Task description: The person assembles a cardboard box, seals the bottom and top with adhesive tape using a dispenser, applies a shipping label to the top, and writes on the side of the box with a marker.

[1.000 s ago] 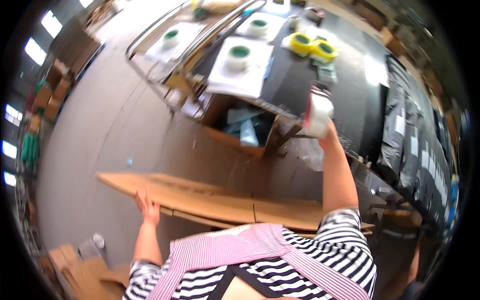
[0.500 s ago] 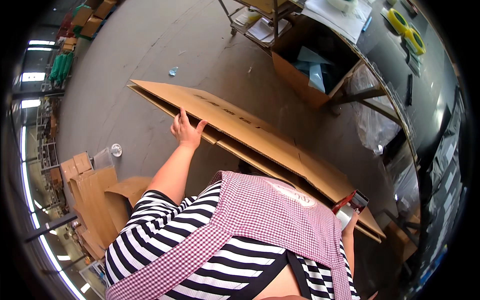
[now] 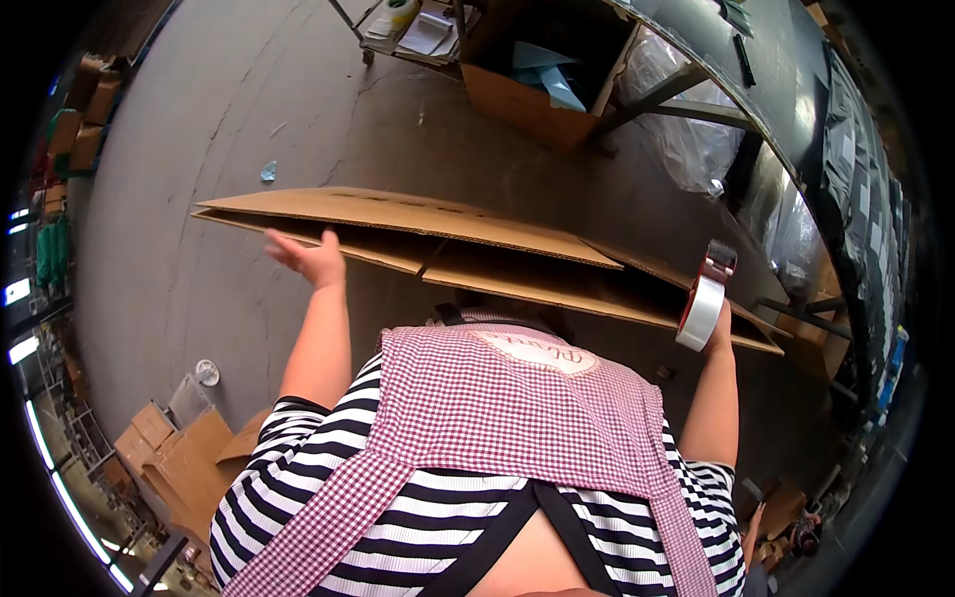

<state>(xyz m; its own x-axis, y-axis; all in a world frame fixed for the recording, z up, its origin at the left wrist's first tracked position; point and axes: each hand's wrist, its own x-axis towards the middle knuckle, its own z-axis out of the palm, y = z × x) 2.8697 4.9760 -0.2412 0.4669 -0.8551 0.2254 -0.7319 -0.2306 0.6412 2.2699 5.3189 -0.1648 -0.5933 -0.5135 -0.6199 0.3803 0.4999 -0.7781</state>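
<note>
Left hand (image 3: 313,262) splaying wide beside carton (image 3: 438,221), right hand (image 3: 720,330) gripping tape dispenser (image 3: 704,303), now sitting farther from apron (image 3: 527,418), partly hiding that hand

Cardboard (image 3: 448,221) in front, tape dispenser (image 3: 703,306) at right, table (image 3: 781,80) beyond, scraps (image 3: 550,77) in box (image 3: 522,107)

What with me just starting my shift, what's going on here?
A person grips a tape dispenser in the right hand, near the right end of a folded cardboard carton. The left hand is open and spread by the carton's left part; whether it touches is unclear. The carton's layers gape along the near edge.
</note>
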